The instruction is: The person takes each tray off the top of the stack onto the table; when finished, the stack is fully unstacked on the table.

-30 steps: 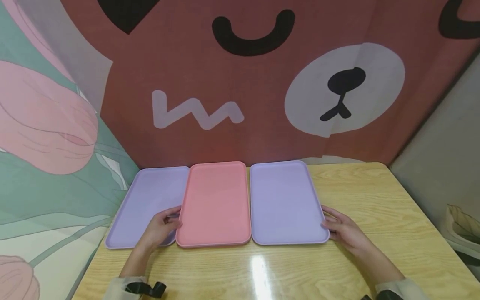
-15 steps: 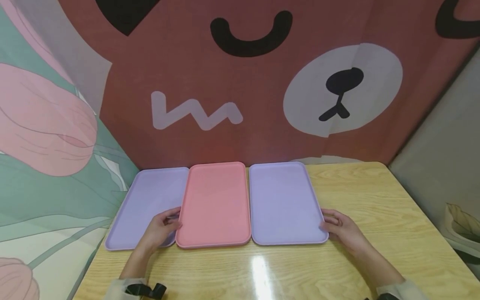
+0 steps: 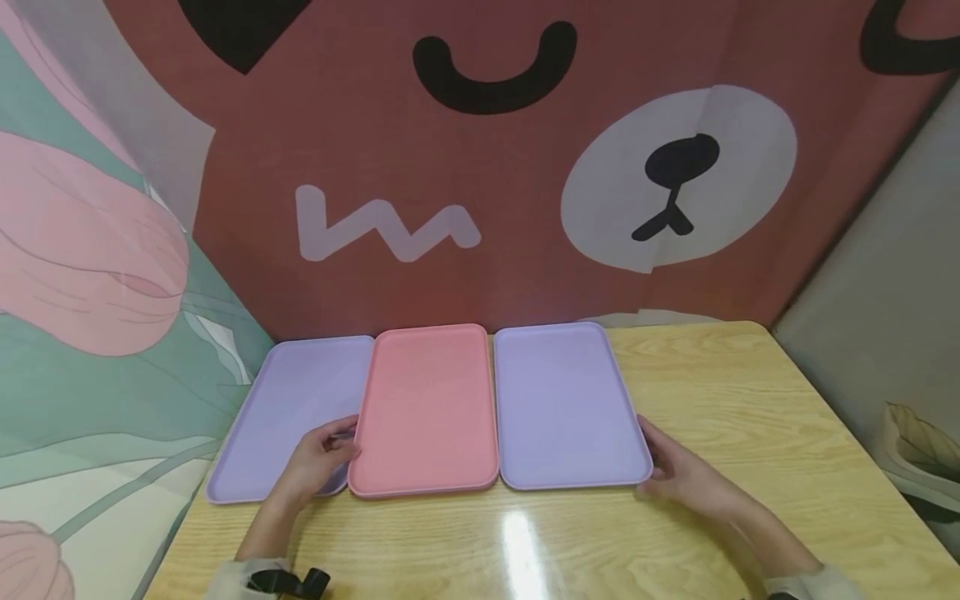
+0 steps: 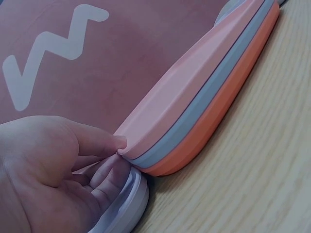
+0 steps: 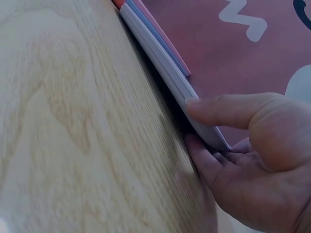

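Observation:
A pink tray (image 3: 423, 408) lies between two lilac trays. In the left wrist view it tops a stack, above a grey-blue tray (image 4: 180, 130) and an orange tray (image 4: 204, 138). My left hand (image 3: 318, 458) pinches the pink tray's left rim, thumb on top and fingers lower down, over the left lilac tray (image 3: 292, 400). On the other side, my right hand (image 3: 686, 475) grips the right lilac tray (image 3: 570, 400) near its front right corner. The right wrist view has the thumb on that tray's side and fingertips beneath, with a dark gap under the edge.
The trays sit on a wood-grain table (image 3: 750, 400), close to a curtain (image 3: 525, 275) printed with a bear face. A flowered cloth (image 3: 97, 250) hangs at the left. Past the table's right edge is a beige object (image 3: 918, 442) with a leaf pattern.
My right hand has turned and shifted at the lilac tray's edge, its thumb now lower by the front corner. My left hand keeps its place on the pink tray. The head view shifts slightly.

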`<state>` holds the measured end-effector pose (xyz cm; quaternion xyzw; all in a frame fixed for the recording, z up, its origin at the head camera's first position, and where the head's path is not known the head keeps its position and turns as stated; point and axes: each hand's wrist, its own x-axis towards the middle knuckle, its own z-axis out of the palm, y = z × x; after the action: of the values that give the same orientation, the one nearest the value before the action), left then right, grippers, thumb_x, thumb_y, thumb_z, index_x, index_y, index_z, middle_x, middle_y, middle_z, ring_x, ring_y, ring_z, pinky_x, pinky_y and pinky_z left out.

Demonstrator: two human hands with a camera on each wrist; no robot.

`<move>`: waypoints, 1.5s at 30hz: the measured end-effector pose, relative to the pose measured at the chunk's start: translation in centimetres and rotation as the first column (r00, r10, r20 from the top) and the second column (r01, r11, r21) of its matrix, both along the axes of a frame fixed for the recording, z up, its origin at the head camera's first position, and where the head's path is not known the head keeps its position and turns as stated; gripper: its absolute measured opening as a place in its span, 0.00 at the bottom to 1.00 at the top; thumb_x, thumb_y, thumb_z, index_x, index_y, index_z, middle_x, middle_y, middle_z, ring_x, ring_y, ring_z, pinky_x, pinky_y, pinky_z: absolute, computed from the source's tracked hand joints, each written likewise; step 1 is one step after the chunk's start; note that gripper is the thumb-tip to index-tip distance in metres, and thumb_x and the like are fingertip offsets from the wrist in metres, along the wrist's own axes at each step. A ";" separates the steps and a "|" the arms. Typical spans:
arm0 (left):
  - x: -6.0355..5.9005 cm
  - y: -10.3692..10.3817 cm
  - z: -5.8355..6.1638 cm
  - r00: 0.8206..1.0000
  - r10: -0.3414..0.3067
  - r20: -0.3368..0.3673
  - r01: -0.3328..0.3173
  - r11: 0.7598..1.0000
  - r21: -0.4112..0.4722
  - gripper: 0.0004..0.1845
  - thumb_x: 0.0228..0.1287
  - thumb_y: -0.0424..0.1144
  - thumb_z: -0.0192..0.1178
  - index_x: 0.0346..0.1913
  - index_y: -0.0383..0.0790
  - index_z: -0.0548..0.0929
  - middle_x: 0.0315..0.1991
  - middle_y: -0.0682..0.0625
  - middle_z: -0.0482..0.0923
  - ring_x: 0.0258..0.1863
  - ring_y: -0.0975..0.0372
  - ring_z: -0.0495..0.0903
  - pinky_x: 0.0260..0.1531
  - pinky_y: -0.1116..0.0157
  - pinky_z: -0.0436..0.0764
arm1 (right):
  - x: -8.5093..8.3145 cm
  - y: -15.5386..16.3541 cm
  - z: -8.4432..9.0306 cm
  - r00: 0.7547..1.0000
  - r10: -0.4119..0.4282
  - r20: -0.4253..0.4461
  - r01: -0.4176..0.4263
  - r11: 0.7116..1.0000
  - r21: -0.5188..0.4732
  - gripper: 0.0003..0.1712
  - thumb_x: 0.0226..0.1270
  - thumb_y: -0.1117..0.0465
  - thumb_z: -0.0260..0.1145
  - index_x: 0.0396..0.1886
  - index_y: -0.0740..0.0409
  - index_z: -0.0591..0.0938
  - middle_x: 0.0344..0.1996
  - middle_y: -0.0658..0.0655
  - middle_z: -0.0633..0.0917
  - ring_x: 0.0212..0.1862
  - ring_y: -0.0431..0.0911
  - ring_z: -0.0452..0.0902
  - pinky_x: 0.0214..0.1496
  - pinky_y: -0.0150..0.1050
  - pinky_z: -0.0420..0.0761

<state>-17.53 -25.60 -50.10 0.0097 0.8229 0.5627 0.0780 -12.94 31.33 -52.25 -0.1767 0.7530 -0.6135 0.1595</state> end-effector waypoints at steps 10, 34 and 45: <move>0.2 0.1 -0.1 1.000 0.008 0.014 -0.008 1.000 -0.012 0.28 0.68 0.26 0.62 0.70 0.24 0.70 0.62 0.31 0.76 0.52 0.52 0.82 0.44 0.70 0.83 | -0.2 -0.4 0.7 0.999 -0.043 -0.007 0.044 0.994 0.096 0.63 0.59 0.70 0.75 0.80 0.72 0.40 0.75 0.83 0.43 0.71 0.77 0.52 0.57 0.28 0.77; 0.4 -0.3 -0.2 1.000 0.019 0.019 -0.019 1.000 0.006 0.28 0.68 0.25 0.61 0.70 0.24 0.70 0.63 0.30 0.75 0.49 0.60 0.82 0.44 0.70 0.83 | 0.0 -1.3 0.7 0.962 -0.099 -0.256 0.185 0.923 0.337 0.60 0.48 0.66 0.83 0.75 0.79 0.58 0.58 0.71 0.72 0.45 0.42 0.73 0.42 0.31 0.79; 0.2 -0.4 -0.2 1.000 0.003 0.013 -0.004 1.000 0.014 0.29 0.68 0.26 0.62 0.71 0.24 0.69 0.63 0.30 0.75 0.49 0.60 0.82 0.44 0.70 0.83 | 0.0 -1.4 0.7 0.958 -0.096 -0.269 0.187 0.922 0.338 0.59 0.48 0.67 0.83 0.74 0.81 0.57 0.55 0.68 0.73 0.41 0.41 0.72 0.39 0.31 0.78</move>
<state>-17.35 -26.04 -50.29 0.0051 0.8185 0.5686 0.0823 -12.93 29.88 -51.54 -0.1642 0.8773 -0.4484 0.0490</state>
